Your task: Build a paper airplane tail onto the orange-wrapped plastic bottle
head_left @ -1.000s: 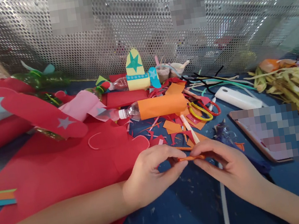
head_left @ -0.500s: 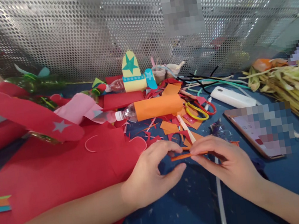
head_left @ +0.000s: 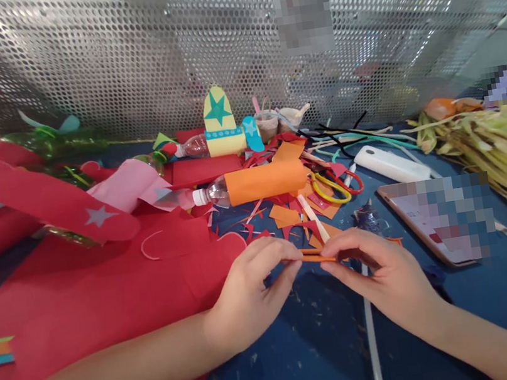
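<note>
A thin orange paper strip is stretched between my two hands above the blue table. My left hand pinches its left end between thumb and fingertips. At the other end, the thumb and fingers of my right hand are closed on it. Just beyond the hands lie orange and red paper scraps. Behind those, a plastic bottle wrapped in orange paper rests on its side, its white cap pointing left. Yellow-handled scissors lie at its right end.
Large red paper covers the left side. A phone, a white glue gun and dried husks lie to the right. A white cable runs toward me. Perforated metal stands behind a yellow-wrapped bottle.
My left thumb and fingers have closed on the left end of the orange paper strip, which was free before. My right hand keeps its hold. The view has shifted slightly.
</note>
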Demonstrator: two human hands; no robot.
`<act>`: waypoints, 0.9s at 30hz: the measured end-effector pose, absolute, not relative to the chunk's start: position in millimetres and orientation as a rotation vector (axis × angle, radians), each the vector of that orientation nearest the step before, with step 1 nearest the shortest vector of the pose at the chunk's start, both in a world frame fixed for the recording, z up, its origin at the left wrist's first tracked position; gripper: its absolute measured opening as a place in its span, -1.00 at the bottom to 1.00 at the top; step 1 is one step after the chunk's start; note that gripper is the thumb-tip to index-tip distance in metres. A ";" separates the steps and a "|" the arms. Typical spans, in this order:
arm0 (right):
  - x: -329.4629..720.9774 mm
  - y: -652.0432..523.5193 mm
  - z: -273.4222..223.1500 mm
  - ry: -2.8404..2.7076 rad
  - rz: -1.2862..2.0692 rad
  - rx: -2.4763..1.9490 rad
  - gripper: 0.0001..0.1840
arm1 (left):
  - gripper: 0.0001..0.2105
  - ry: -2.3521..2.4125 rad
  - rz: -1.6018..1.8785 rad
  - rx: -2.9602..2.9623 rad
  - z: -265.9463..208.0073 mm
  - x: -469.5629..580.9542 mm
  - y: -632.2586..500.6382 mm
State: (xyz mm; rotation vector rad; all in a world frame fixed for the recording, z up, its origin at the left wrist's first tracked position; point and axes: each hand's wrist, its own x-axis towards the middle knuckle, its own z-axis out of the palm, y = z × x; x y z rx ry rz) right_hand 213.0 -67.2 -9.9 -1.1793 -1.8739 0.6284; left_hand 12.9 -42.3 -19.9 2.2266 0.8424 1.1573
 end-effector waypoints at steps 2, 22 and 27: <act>211.9 -67.0 -10.5 -1.906 0.637 -1.141 -0.90 | -0.89 0.855 1.118 2.256 -20.6 13.5 -42.7; 207.3 -68.6 -11.7 -1.747 1.008 -1.184 -0.95 | -0.87 0.740 1.075 2.303 -22.8 12.7 -43.6; 204.1 -68.9 -10.4 -1.861 0.851 -1.051 -0.89 | -0.92 0.762 1.042 2.315 -22.6 12.6 -43.2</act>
